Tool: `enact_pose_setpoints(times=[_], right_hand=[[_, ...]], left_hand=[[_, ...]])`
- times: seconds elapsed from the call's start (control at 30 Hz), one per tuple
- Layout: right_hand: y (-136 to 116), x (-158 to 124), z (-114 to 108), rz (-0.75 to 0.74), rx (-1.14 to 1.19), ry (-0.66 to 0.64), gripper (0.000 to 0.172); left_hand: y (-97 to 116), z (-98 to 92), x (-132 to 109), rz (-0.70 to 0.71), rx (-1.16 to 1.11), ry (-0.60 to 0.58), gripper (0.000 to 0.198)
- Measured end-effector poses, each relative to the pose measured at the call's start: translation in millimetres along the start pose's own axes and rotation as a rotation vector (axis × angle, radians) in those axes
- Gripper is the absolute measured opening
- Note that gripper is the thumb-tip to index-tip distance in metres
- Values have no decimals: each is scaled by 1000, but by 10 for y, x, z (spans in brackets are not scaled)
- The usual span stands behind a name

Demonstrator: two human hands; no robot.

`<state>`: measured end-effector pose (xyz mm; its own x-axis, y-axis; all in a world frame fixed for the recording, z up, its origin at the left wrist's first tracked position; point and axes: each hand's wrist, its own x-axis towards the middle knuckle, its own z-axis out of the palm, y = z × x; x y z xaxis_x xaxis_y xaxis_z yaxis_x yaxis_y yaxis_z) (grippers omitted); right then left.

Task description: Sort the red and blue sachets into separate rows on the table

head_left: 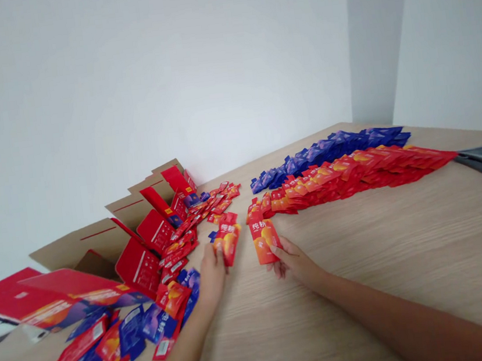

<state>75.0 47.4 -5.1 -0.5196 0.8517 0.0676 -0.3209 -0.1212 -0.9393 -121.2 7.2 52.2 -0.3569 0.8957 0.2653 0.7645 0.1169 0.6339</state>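
Pinching: left hand (211,271), rectangular red sachet (230,242) | right hand (293,260), matching flat sachet (263,241) | wood-grained table (371,240)

Your left packet (230,241) and your right packet (262,242) are red and orange, with white characters. You see also purple-blue packets (329,151), and a table (365,265) of pale wood grain.

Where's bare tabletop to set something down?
Most room: table between the red sachet row and right forearm; also between right forearm and left forearm. Crowded: left, with open boxes and loose sachets; beyond the red row, blue sachets.
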Motion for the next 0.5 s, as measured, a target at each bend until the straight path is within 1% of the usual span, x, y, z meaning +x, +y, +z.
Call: enact_pose_setpoints(times=[0.03,0.1,0.17,0.2,0.27,0.3,0.37,0.5], right_hand=[[0,-21,26,-4,0,-1,49],[-13,-56,38,-21,-27,30,48],[-45,-82,2,-59,-95,108,46],[-65,-91,-29,-81,-139,148,45],[-97,-100,-93,-124,-242,205,41],[-103,-100,-120,-140,-301,218,39],[-93,-93,-151,-147,-428,206,34],[-26,-63,-130,-121,-660,172,24]], left_hand=[[100,152,-86,7,-142,-53,21],[293,439,-230,28,-270,-109,25],[446,651,-327,42,-409,-162,27],[499,722,-359,43,-487,-185,28],[547,806,-398,40,-614,-211,31],[542,828,-412,39,-646,-205,33],[487,859,-434,24,-670,-194,34],[323,899,-440,-67,-678,-214,29]])
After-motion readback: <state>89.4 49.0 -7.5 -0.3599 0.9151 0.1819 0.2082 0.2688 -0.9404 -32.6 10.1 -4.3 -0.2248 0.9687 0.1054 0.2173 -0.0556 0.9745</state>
